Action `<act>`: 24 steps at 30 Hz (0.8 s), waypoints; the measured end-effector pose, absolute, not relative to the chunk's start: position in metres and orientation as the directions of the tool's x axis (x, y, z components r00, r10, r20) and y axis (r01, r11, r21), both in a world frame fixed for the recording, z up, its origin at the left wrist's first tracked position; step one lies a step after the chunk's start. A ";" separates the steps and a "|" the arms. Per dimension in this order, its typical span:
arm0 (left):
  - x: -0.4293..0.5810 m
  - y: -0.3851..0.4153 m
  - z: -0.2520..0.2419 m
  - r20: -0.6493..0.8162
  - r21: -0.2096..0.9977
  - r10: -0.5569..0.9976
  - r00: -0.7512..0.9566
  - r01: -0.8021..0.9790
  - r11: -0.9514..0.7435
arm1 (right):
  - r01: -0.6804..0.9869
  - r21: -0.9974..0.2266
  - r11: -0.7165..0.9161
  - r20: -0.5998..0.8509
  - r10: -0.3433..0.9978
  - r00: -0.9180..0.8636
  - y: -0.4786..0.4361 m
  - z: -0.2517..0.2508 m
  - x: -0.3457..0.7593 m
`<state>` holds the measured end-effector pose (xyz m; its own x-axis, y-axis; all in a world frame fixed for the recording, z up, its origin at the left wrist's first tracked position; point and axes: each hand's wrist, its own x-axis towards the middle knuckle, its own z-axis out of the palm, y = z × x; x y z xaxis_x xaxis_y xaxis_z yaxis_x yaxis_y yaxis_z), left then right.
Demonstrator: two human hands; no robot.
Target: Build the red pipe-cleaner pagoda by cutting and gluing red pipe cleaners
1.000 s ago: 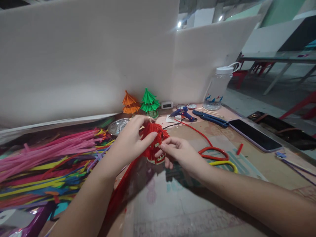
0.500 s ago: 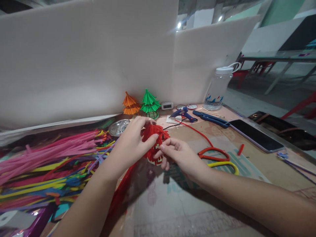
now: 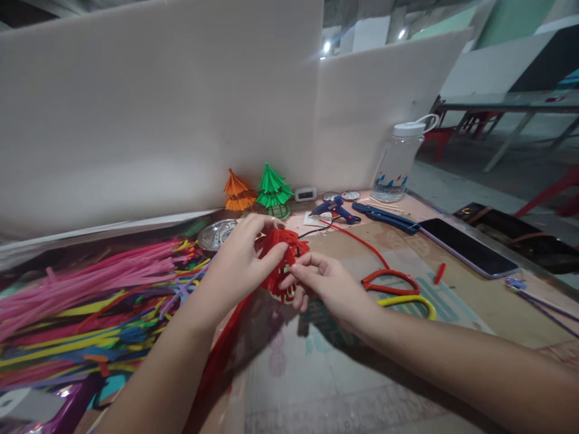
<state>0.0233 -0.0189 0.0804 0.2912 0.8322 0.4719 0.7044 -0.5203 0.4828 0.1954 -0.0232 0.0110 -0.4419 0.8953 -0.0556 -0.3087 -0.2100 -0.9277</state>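
Note:
Between my hands is a small red craft (image 3: 295, 242), with a shaggy layered top and a pale lattice lower part, like the two tree-shaped ones behind it. My left hand (image 3: 246, 253) is closed around its left side, the thumb across its front and the fingertips mostly hidden behind. My right hand (image 3: 323, 280) pinches thumb and index finger at the craft's right front; what lies between them is too small to make out. Scissors with red and yellow handle loops (image 3: 392, 282) rest just right of this hand.
Orange (image 3: 238, 191) and green (image 3: 272, 188) tree-shaped crafts stand at the back panel. A blue glue gun (image 3: 337, 209), box cutter (image 3: 386, 217), phone (image 3: 468, 247) and water bottle (image 3: 395, 163) lie or stand right. Colourful pipe cleaners (image 3: 104, 301) pile up left, beside a metal dish (image 3: 215, 235).
The red craft has tilted slightly between my hands. My right fingers have shifted a little against its front. The whole view has moved slightly.

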 end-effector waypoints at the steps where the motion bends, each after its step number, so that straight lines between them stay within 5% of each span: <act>1: 0.023 -0.019 0.081 0.464 0.486 0.835 0.296 0.703 -0.519 | -0.309 -0.927 -0.212 -0.056 0.894 -0.445 -0.023 0.010 0.195; 24: 0.015 -0.018 0.082 0.428 0.563 0.852 0.302 0.649 -0.512 | -0.294 -0.936 -0.194 -0.041 0.889 -0.455 -0.023 0.010 0.197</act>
